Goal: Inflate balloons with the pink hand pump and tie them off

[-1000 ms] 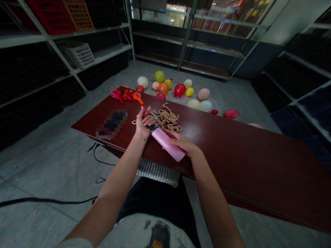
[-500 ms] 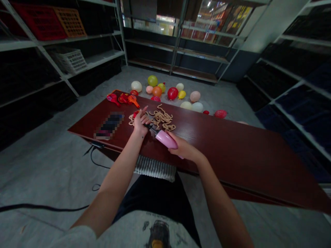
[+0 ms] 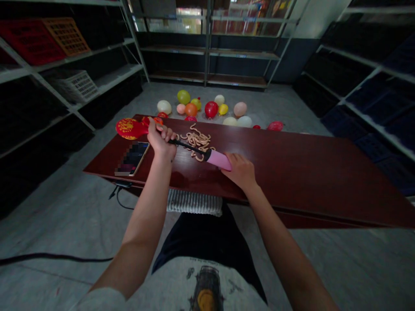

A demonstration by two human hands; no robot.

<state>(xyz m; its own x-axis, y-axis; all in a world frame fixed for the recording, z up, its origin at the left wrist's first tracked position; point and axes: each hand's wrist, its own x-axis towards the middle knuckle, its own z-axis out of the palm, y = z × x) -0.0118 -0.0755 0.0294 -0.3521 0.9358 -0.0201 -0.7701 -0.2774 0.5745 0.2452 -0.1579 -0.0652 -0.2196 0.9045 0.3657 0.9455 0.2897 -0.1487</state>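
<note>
My left hand [image 3: 162,139] is closed around the black end of a pink balloon pump and the neck of a red balloon [image 3: 129,128] with yellow print. The balloon is partly filled and sticks out to the left of that hand. The pink barrel of the balloon pump [image 3: 218,159] is gripped by my right hand [image 3: 240,169], whose fingers wrap its near end. Between my hands the pump's black rod [image 3: 189,147] is drawn out. Just beyond the rod lies a heap of long beige twisted balloons [image 3: 198,139] on the dark red table [image 3: 285,168].
A phone [image 3: 134,159] lies at the table's left. Behind the left hand are more flat red and orange balloons [image 3: 158,121]. Inflated balloons, among them a red one [image 3: 211,109], rest on the floor past the table. Metal shelves [image 3: 240,54] stand around.
My hands have moved apart, and the pump's black rod now shows at greater length. The red balloon has swelled and extends left of my left hand, whose fingers have closed more.
</note>
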